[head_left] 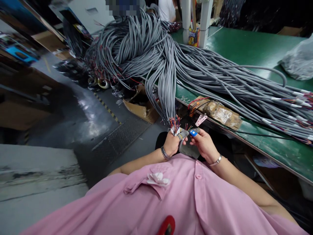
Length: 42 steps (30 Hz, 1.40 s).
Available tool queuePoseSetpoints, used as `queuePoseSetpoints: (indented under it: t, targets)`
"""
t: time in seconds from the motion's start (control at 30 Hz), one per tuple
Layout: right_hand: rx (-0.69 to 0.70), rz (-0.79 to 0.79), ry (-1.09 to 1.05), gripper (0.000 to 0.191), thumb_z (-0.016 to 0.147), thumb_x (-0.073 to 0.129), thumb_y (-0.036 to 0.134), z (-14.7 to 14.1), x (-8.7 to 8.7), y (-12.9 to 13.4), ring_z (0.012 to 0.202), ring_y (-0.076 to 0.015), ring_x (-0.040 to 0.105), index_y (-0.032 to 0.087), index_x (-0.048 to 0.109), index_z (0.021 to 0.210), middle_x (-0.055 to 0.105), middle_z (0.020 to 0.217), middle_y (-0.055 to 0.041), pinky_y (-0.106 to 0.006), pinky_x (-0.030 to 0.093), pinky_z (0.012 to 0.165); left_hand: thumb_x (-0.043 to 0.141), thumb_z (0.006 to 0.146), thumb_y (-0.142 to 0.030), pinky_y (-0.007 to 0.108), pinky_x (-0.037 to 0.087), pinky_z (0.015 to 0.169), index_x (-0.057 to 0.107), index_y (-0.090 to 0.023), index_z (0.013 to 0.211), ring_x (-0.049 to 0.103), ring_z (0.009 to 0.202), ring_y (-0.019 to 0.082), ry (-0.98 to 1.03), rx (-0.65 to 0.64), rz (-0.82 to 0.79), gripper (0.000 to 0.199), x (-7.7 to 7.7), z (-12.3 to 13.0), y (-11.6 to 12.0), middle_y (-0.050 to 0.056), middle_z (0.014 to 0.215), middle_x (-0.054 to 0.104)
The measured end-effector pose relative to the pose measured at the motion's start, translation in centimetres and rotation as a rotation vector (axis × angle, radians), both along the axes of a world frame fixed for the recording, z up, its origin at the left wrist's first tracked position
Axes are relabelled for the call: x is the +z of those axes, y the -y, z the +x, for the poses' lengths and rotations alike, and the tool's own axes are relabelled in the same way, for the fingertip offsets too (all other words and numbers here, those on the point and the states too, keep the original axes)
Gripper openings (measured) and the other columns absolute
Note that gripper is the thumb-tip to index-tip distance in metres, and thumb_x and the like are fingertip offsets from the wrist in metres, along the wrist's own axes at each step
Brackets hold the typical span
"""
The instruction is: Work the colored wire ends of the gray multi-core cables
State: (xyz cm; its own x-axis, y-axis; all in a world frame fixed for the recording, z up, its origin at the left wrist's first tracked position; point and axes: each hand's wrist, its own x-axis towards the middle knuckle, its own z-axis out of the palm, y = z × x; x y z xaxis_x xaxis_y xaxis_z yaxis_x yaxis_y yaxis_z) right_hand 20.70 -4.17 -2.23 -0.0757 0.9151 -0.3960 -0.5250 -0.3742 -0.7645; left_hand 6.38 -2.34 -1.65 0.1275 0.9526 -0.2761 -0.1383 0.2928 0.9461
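My left hand (pixel 171 143) is closed around several grey cable ends, low in front of my chest. Their stripped tips fan out as thin coloured wires (pixel 175 123) above the fist, with white pieces just below them. A grey covering is on the left thumb. Close beside it, my right hand (pixel 204 146) pinches at a small spray of thin wires (pixel 187 126) between the two hands. That hand wears a blue covering (pixel 194 132) on one fingertip and a grey one on another. The exact grip point is hidden by the fingers.
A large heap of grey cables (pixel 137 42) spreads over the green table (pixel 244 39). On the table's near edge are a taped brown block (pixel 220 114) and a pink clip (pixel 201 120). A cardboard box (pixel 138 109) stands on the floor. A plastic bag (pixel 299 60) lies at right.
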Motion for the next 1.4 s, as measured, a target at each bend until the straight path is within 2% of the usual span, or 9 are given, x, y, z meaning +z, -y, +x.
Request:
queuePoseSetpoints:
  t: [0.2,0.53,0.7,0.8,0.97,1.03,1.2,1.4]
  targets:
    - [0.001,-0.02,-0.02,0.03,0.066,0.08,0.038,-0.1,-0.4,0.2,0.051,-0.0054,0.049,0.018,0.061,0.077,0.056,0.063,0.004,-0.019,0.049,0.051,0.073,0.069,-0.037,0.02,0.036,0.039,0.059,-0.014,0.067,0.05,0.04,0.008,0.007,0.044,0.019,0.027,-0.3,0.0,-0.2,-0.001,0.055,0.059]
    - [-0.006,-0.036,-0.013,0.033,0.062,0.082,0.039,-0.1,-0.2,0.2,0.05,-0.0058,0.048,0.018,0.059,0.074,0.055,0.063,0.004,-0.02,0.048,0.05,0.072,0.069,-0.039,0.02,0.036,0.04,0.058,-0.014,0.066,0.05,0.04,0.008,-0.009,0.053,0.02,0.029,-0.4,0.1,-0.2,-0.001,0.055,0.059]
    - [0.074,-0.021,-0.018,0.028,0.065,0.08,0.036,0.2,-0.6,0.4,0.051,-0.0062,0.047,0.018,0.06,0.074,0.054,0.062,0.0041,-0.019,0.046,0.049,0.071,0.069,-0.038,0.02,0.035,0.039,0.058,-0.014,0.066,0.048,0.04,0.007,-0.001,0.056,0.028,0.028,-0.5,-0.1,-0.3,-0.001,0.055,0.058]
    - [0.141,-0.016,-0.034,0.026,0.066,0.079,0.034,1.0,-0.9,0.4,0.053,-0.0073,0.051,0.018,0.061,0.075,0.056,0.063,0.0031,-0.02,0.047,0.05,0.073,0.067,-0.038,0.019,0.033,0.038,0.056,-0.014,0.064,0.046,0.038,0.006,-0.005,0.014,0.003,0.029,-0.3,-0.2,-0.2,-0.002,0.052,0.056]
    - [0.106,-0.032,-0.078,0.032,0.068,0.076,0.039,2.8,-0.7,-0.8,0.071,-0.0137,0.063,0.02,0.064,0.091,0.068,0.087,-0.0044,-0.026,0.053,0.062,0.075,0.065,-0.037,0.019,0.033,0.036,0.056,-0.014,0.064,0.044,0.037,0.006,-0.01,-0.093,-0.029,0.03,0.3,-0.5,0.1,-0.003,0.05,0.054]
    - [0.116,-0.032,-0.062,0.032,0.069,0.075,0.039,3.3,-0.4,-1.2,0.075,-0.0154,0.065,0.02,0.063,0.091,0.069,0.09,-0.0058,-0.027,0.053,0.064,0.075,0.065,-0.035,0.018,0.033,0.035,0.056,-0.013,0.064,0.044,0.037,0.006,-0.016,-0.135,-0.036,0.03,0.4,-0.7,0.2,-0.003,0.049,0.055]
    - [0.208,0.008,0.056,0.028,0.066,0.078,0.032,3.5,0.0,-1.8,0.067,-0.0132,0.063,0.018,0.062,0.085,0.068,0.078,-0.0026,-0.025,0.05,0.061,0.076,0.064,-0.035,0.018,0.033,0.035,0.055,-0.013,0.064,0.044,0.036,0.005,-0.055,-0.18,-0.061,0.03,0.5,-0.9,0.5,-0.003,0.049,0.054]
    - [0.203,0.031,0.086,0.036,0.057,0.082,0.028,3.3,0.2,-1.9,0.058,-0.0103,0.057,0.017,0.064,0.087,0.063,0.066,0.0021,-0.022,0.045,0.054,0.076,0.064,-0.036,0.017,0.033,0.035,0.055,-0.013,0.063,0.043,0.036,0.005,-0.07,-0.227,-0.059,0.031,0.6,-1.0,0.5,-0.003,0.049,0.053]
